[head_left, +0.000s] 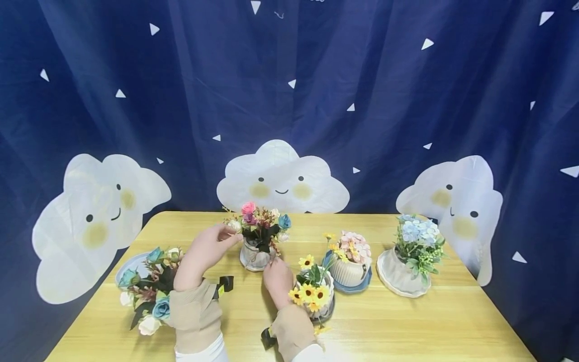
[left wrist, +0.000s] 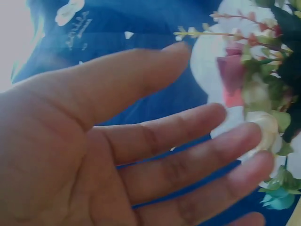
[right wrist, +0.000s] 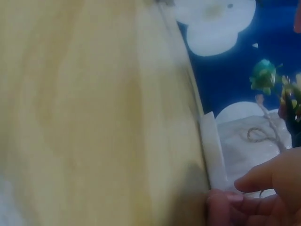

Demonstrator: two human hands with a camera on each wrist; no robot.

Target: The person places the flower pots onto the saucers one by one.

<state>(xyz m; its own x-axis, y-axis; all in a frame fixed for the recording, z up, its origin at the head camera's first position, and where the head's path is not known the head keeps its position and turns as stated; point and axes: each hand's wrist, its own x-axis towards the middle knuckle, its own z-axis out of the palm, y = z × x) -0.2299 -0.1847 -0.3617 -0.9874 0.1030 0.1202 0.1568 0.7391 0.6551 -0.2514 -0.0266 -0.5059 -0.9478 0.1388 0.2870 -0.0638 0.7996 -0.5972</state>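
In the head view, a white flowerpot (head_left: 255,253) with pink, blue and cream artificial flowers (head_left: 258,221) stands on a white saucer (head_left: 248,266). My right hand (head_left: 279,280) is low at the pot's right side. Up close, the right thumb lies over the inner side of the saucer (right wrist: 215,157) and the fingers are at its outer edge, pinching the rim. A twine bow (right wrist: 261,135) shows on the pot. My left hand (head_left: 209,254) is at the flowers' left, fingers extended and holding nothing; its fingertips overlap a cream rose (left wrist: 264,129) in the left wrist view.
Blue and white flowers (head_left: 154,286) stand by a pale saucer (head_left: 131,266) at the left. Yellow sunflowers (head_left: 312,294) are just right of my right forearm. Pink hydrangeas (head_left: 355,246) and blue hydrangeas (head_left: 419,230) stand farther right. A dark blue curtain (head_left: 289,75) hangs behind the table.
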